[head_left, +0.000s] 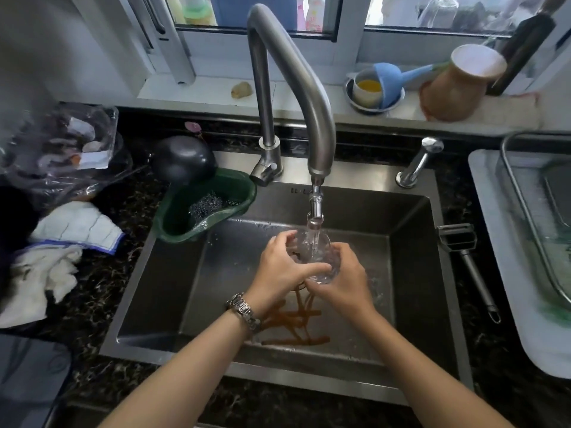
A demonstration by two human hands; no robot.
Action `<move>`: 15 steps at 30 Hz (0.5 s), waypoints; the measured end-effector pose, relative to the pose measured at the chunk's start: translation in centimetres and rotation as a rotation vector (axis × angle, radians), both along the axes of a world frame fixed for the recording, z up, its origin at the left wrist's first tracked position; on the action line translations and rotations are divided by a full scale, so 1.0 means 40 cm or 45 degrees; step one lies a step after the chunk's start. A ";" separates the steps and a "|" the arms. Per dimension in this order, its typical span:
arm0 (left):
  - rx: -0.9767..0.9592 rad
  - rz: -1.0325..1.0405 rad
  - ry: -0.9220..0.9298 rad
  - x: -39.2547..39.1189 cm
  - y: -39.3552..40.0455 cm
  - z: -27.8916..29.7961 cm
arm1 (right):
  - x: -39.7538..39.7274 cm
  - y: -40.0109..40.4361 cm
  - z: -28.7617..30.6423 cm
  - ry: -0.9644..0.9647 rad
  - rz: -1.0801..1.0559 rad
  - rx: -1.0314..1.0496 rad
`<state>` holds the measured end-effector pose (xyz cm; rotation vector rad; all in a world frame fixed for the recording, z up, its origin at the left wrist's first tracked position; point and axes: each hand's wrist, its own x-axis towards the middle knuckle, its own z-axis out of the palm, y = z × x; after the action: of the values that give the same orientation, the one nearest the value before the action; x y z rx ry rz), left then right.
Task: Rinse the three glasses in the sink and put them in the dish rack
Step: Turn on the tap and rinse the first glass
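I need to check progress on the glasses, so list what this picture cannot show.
- Glass, head view: both hands, left hand and right hand, and the running water cover most of it; whether it is clean cannot be told.
- Dish rack, head view: cut off by the right edge and blurred; any glasses in it cannot be seen.
- The other two glasses: not visible anywhere.

Fingers [279, 242] of both hands cover most of the glass [315, 254]; the dish rack [525, 205], far right of them, is cropped.
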<state>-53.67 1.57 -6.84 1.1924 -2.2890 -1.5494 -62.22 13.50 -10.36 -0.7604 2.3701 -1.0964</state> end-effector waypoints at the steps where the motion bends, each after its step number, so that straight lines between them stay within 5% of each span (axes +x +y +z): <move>1: -0.011 -0.021 -0.022 -0.004 -0.005 -0.002 | 0.002 -0.005 0.000 0.010 -0.019 0.014; 9: -0.114 -0.067 -0.041 -0.021 -0.020 0.002 | 0.020 -0.030 -0.005 0.108 -0.103 0.149; 15: -0.069 -0.099 0.006 -0.006 -0.041 -0.010 | -0.010 -0.009 0.000 -0.084 0.110 0.061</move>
<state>-53.91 -0.09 -7.24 1.0983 -2.3846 -1.5031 -62.62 13.13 -10.35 -0.7897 2.2783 -1.0104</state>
